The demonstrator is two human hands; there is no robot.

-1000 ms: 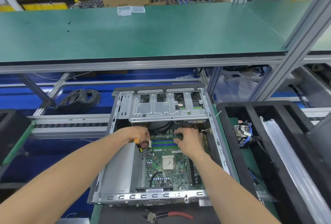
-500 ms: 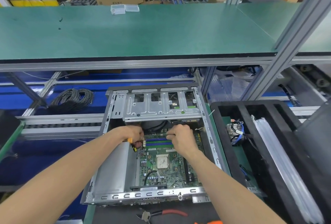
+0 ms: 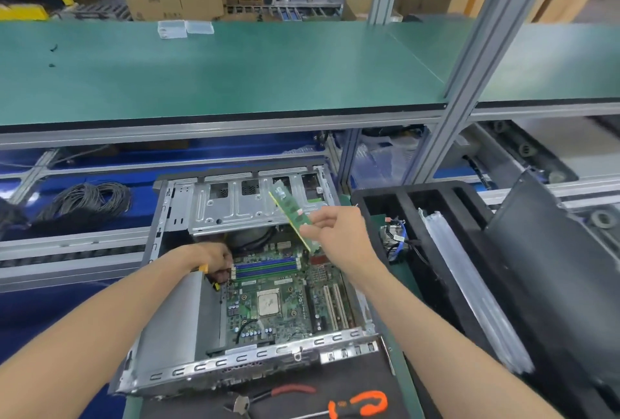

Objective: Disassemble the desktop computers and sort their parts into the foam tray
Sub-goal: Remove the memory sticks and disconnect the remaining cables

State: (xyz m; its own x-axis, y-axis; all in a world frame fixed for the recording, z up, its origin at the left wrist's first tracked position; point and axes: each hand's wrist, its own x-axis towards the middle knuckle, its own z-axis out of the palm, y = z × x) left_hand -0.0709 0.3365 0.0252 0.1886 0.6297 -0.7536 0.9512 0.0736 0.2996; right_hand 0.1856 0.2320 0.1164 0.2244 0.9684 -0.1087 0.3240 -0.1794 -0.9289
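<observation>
My right hand has just pulled the memory stick free at frame centre, pinched for the foam tray; my left hand curls at the slots, grip unclear

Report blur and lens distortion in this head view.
Head view: wide-angle bowing curves the green bench edge; motion blur smears the clear tubes in the foam tray and the orange-handled tool; the memory stick in the right hand stays readable.
</observation>
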